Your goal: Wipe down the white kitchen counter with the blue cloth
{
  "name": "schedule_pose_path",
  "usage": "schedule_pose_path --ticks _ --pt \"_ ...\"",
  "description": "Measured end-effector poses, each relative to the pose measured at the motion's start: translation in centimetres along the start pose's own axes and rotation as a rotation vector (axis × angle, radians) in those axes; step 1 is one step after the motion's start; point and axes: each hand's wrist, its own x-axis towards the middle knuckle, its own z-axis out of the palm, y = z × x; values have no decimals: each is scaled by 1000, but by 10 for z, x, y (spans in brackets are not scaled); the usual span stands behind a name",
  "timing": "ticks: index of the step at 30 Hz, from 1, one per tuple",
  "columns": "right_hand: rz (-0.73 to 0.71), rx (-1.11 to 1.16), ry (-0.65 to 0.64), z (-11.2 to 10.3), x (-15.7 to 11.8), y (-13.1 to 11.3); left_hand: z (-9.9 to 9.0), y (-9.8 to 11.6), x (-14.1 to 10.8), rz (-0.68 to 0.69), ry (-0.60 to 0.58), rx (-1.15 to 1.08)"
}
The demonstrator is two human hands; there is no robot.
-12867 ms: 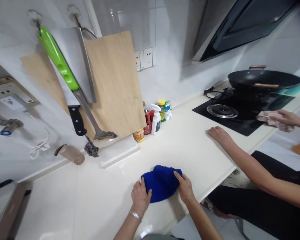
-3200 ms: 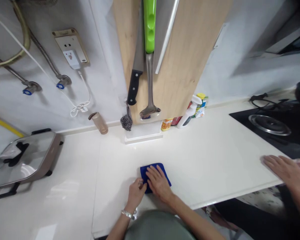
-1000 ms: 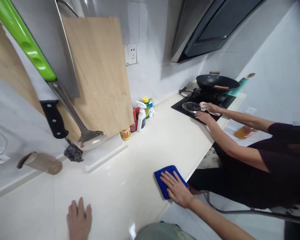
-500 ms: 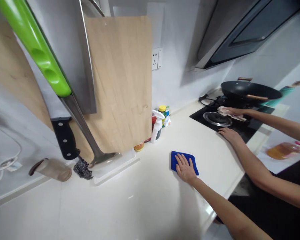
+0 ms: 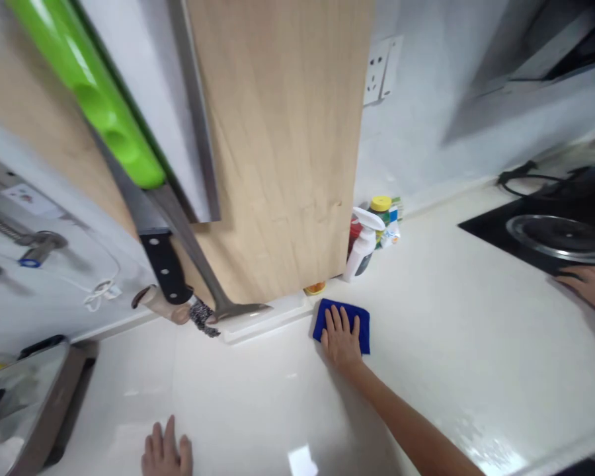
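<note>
My right hand (image 5: 342, 338) lies flat with fingers spread on a folded blue cloth (image 5: 363, 320), pressing it to the white countertop (image 5: 238, 403). The cloth is close to the front lip of a white tray (image 5: 268, 320) under the hanging wooden board (image 5: 287, 145). At the lower left, my left hand (image 5: 166, 453) rests over the countertop, fingers apart and nothing in it. Its wrist is cut off by the bottom edge. Beyond the cloth stands a white spray bottle (image 5: 361, 251) beside a yellow-lidded jar (image 5: 381, 203).
A green-handled ladle (image 5: 193, 251) and a black-handled knife (image 5: 166, 268) hang close in front at left. A glass-lidded appliance (image 5: 34, 403) sits at the far left. Right, a co-worker's hand (image 5: 590, 287) touches the cooktop (image 5: 500, 228) edge. A wall socket (image 5: 377, 69) is above.
The view has swung left. My right hand has slid the blue cloth left and nearer the tray. My left hand has come into view; the wok and the co-worker's wiping hand have left it.
</note>
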Motion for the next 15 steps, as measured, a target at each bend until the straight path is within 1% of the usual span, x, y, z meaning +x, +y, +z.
schedule_pose_path --ticks 3,6,9,12,14,15 --pt "-81 45 -23 -7 -36 -24 -4 4 -7 -1 40 -10" --pt "-168 104 16 -12 -81 -46 -4 5 -14 5 84 -33" --pt "-276 165 52 -13 -131 -73 -2 3 -19 -1 114 -59" --pt "-399 171 39 -8 -174 -110 2 0 -22 2 130 -98" --pt "-473 148 -21 -5 -190 -141 5 -4 -25 15 140 -141" --pt "-513 139 -75 -4 -193 -159 7 -6 -26 23 146 -168"
